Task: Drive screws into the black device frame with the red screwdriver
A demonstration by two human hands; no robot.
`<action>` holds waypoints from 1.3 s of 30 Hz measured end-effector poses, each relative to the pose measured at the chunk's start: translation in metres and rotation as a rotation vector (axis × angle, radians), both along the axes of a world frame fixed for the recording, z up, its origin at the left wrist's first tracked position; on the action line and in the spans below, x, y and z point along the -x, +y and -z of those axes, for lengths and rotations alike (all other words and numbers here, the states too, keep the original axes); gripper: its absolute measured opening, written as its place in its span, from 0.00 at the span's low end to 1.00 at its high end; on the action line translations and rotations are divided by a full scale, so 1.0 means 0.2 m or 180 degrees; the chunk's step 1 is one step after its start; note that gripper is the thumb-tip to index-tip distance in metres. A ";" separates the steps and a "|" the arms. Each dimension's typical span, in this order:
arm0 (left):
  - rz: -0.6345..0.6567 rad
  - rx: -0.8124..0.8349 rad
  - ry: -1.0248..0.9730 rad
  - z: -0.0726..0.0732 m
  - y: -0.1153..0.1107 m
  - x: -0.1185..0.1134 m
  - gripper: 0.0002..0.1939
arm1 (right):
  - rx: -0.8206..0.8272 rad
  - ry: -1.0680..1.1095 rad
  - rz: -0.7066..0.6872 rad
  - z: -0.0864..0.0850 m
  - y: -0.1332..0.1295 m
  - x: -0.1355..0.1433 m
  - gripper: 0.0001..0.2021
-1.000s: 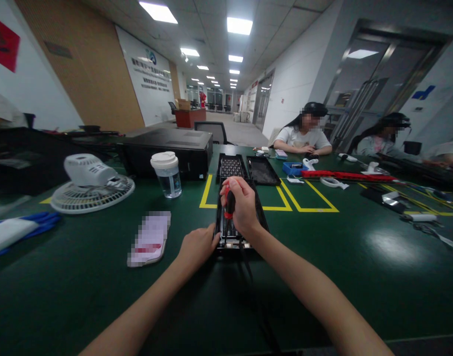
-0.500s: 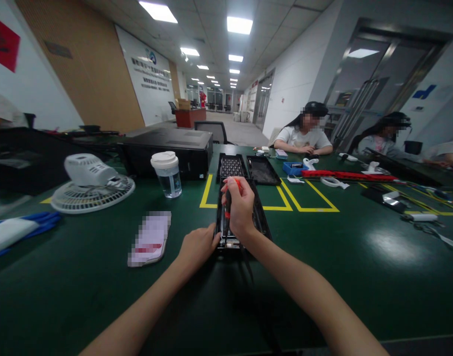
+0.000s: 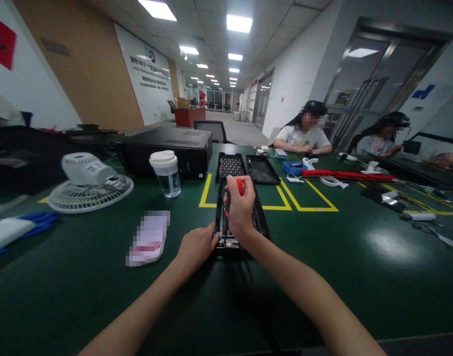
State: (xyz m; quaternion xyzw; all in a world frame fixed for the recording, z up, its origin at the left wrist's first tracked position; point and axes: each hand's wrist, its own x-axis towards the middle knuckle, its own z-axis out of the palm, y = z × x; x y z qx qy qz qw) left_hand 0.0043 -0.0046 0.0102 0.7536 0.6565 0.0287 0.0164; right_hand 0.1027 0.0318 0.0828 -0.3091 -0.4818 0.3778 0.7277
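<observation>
A long black casing [image 3: 262,222] lies in front of me on the green table, with some metallic parts showing at its near end. My right hand [image 3: 241,205] is closed around a screwdriver [image 3: 227,213] with a red and black handle, held nearly upright over the casing's near left part. Its tip is too small to make out. My left hand [image 3: 199,243] rests against the casing's near left edge, thumb on the rim and the other fingers partly hidden. Beyond are a black tray with rows of small round shapes [image 3: 231,166] and a black cover [image 3: 263,170].
Left of the casing are a phone [image 3: 148,237], a lidded cup [image 3: 166,173], a white fan [image 3: 89,183] and blue-white gloves [image 3: 21,230]. A large black box [image 3: 167,153] stands behind. At the right are a blue bin [image 3: 294,168], a red strip [image 3: 345,175] and a seated person [image 3: 304,133].
My hands and the screwdriver have hardly moved. At the far right, a dark panel near another person is now raised higher.
</observation>
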 end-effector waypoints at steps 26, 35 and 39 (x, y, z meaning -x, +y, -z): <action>-0.0098 0.0133 -0.0059 -0.02 0.00 -0.01 0.21 | 0.0124 -0.0395 -0.0659 -0.05 0.04 -0.13 0.12; -0.0069 0.0089 -0.0038 -0.01 0.00 0.00 0.20 | -0.0250 -0.0855 -0.1482 -0.08 0.11 -0.21 0.08; -0.0066 0.0063 -0.0061 -0.01 0.00 0.00 0.21 | -0.0104 -0.0721 -0.2038 -0.06 0.12 -0.22 0.12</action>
